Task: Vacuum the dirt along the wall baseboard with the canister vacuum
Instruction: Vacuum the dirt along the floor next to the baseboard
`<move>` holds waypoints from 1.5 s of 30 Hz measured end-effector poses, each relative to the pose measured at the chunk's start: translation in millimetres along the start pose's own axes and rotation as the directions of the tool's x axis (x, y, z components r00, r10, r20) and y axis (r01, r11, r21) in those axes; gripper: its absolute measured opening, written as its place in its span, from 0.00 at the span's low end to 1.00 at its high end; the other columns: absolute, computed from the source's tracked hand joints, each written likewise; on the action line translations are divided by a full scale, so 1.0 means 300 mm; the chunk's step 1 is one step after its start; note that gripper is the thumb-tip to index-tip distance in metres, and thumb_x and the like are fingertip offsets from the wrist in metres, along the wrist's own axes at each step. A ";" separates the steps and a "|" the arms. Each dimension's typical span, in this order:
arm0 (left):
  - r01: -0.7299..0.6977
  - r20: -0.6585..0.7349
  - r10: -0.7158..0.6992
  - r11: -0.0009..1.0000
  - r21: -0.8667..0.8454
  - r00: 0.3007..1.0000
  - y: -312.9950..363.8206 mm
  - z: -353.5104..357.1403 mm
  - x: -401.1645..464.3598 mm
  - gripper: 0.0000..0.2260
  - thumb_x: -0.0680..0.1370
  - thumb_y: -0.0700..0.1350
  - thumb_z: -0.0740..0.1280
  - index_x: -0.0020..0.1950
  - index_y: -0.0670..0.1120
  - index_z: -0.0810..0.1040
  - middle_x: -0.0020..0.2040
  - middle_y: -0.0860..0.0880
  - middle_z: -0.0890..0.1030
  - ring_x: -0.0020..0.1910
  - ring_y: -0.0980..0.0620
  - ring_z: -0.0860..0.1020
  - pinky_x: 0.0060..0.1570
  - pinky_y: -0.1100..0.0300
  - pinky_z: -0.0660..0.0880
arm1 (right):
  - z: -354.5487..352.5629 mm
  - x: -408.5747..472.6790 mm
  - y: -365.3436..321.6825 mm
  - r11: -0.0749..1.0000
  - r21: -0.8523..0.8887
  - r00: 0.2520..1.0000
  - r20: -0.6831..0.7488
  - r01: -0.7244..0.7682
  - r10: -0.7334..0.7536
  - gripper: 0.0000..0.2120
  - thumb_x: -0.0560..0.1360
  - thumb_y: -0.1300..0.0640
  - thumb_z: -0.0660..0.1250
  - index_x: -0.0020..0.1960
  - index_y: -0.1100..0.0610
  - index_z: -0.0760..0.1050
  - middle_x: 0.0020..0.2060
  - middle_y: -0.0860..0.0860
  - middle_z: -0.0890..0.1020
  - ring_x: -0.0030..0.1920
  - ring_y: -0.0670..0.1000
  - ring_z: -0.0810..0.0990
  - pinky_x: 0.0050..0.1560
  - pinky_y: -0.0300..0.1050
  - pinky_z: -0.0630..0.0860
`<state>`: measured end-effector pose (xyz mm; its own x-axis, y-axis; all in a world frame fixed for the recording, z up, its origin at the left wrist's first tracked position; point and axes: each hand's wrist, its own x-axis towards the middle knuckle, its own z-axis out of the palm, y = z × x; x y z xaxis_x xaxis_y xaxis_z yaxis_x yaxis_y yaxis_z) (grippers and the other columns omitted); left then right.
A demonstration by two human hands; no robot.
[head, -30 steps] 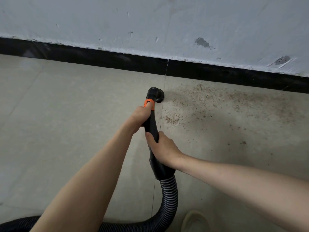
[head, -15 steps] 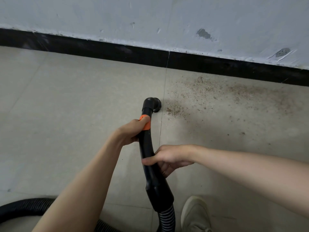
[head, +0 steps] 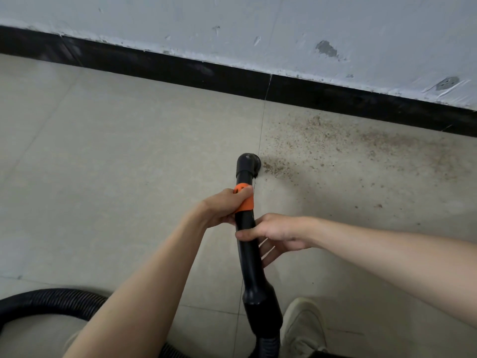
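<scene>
A black vacuum wand (head: 249, 257) with an orange collar (head: 244, 200) points at the floor. Its round nozzle (head: 248, 164) sits on the tile at the left edge of a patch of brown dirt (head: 335, 148). The dirt spreads rightward below the black baseboard (head: 180, 69). My left hand (head: 224, 206) grips the wand at the orange collar. My right hand (head: 276, 235) holds the wand just below, thumb over the tube and fingers underneath it. The ribbed hose (head: 49, 301) curls along the bottom left.
A scuffed grey-white wall (head: 258, 24) rises above the baseboard. Beige floor tiles (head: 103, 151) stretch to the left, with a grout line running down past the nozzle. A light shoe (head: 302, 329) stands at the bottom, right of the wand.
The nozzle has pulled back from the baseboard toward me, and the dirt near it has thinned. My right hand shifted from a full grip to a looser hold lower on the wand.
</scene>
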<state>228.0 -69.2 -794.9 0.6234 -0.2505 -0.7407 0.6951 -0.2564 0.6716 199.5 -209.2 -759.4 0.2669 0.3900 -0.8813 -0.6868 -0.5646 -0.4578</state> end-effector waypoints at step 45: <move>0.264 0.352 -0.289 0.957 0.119 0.890 -0.229 -0.008 -0.218 0.16 0.76 0.51 0.69 0.51 0.39 0.75 0.44 0.42 0.82 0.39 0.50 0.82 0.40 0.61 0.80 | 0.041 0.171 -0.077 0.986 -0.073 0.980 -0.139 -0.153 0.142 0.08 0.77 0.53 0.69 0.46 0.58 0.76 0.38 0.53 0.82 0.36 0.50 0.81 0.28 0.36 0.65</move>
<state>140.1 -33.0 -792.6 0.2280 -0.4776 -0.8485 0.7872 -0.4224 0.4493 220.6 -167.1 -792.6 0.2582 0.2012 -0.9449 -0.6682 -0.6692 -0.3251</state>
